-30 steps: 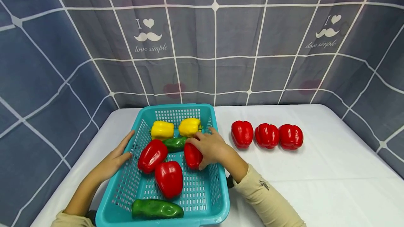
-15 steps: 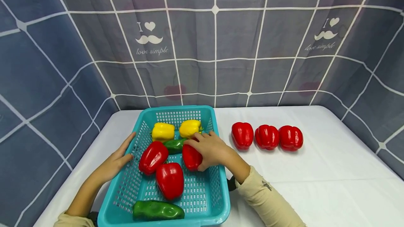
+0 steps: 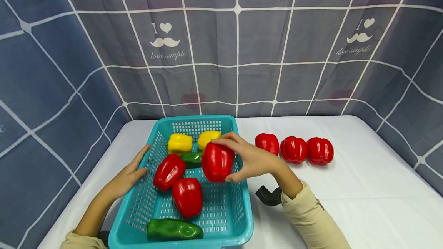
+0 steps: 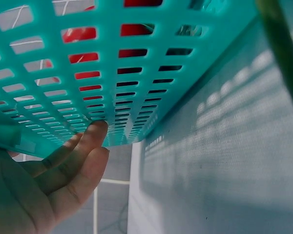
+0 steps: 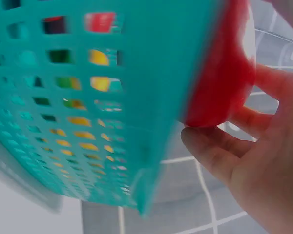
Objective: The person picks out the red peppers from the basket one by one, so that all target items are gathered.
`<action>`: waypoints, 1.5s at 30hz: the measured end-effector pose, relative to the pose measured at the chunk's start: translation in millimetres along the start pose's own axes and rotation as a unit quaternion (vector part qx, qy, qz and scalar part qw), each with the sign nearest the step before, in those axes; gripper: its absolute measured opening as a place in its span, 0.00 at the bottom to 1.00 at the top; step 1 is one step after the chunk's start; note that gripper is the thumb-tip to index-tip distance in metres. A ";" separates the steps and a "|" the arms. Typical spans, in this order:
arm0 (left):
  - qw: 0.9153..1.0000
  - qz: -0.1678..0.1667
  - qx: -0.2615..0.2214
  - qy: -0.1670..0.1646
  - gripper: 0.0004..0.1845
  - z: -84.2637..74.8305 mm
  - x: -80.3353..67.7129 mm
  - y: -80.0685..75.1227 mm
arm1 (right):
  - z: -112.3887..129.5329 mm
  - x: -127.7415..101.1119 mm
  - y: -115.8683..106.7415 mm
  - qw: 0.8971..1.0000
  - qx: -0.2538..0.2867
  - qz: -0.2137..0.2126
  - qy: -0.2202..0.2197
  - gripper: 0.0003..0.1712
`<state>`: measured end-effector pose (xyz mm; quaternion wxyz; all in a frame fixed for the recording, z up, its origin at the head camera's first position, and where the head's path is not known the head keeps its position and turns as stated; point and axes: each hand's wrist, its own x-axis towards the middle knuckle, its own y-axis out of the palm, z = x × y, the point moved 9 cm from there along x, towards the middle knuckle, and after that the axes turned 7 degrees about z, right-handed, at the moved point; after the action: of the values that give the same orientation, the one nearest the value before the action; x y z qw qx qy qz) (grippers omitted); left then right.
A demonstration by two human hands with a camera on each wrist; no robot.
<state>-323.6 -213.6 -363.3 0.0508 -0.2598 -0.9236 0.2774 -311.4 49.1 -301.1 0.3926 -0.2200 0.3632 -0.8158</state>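
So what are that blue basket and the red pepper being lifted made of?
The basket looks like moulded plastic: uniform teal, slotted walls, slight sheen. The red pepper in the right hand has an even glossy shine and may be a plastic model, though a real one can't be excluded.

Head view: bright, even, diffuse light; soft faint shadows under the basket (image 3: 242,218) and the peppers on the white table (image 3: 363,187); mild gloss on the held red pepper (image 3: 217,161); focus sharp; grid lines of the backdrop bow toward the edges. Left wrist view: dimmer, bluish cast, lattice shadow on the cloth, near mesh soft. Right wrist view: heavily blurred, basket wall and fingers (image 5: 219,153) out of focus.
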 end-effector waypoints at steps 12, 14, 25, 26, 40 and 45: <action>1.000 0.002 0.001 -0.007 0.36 -1.7 1.1 -1.2 | 3.8 -33.2 -37.1 0.997 -0.029 -0.077 -0.010 0.54; 1.000 0.001 -0.001 -0.007 0.37 -2.4 1.0 -1.6 | 1.5 -37.2 -41.1 0.996 -0.023 -0.081 -0.006 0.54; 1.000 0.000 0.007 -0.005 0.36 -1.8 0.9 -2.6 | -15.6 -59.6 -51.2 0.995 -0.014 -0.091 0.028 0.55; 1.000 0.000 0.008 -0.005 0.36 -1.9 0.9 -2.8 | -17.2 -61.4 -51.9 0.995 -0.018 -0.092 0.032 0.55; 1.000 0.005 -0.001 0.004 0.37 -4.9 2.6 -3.2 | -35.0 -82.9 -38.0 0.994 -0.057 -0.064 0.065 0.52; 1.000 0.006 -0.002 0.001 0.37 -4.0 3.0 -3.6 | -39.4 -89.8 -29.9 0.993 -0.072 -0.052 0.078 0.54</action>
<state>-326.9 -212.7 -358.1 0.0494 -0.2661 -0.9223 0.2759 -297.8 150.3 -310.0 0.3029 -0.2021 0.4389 -0.8215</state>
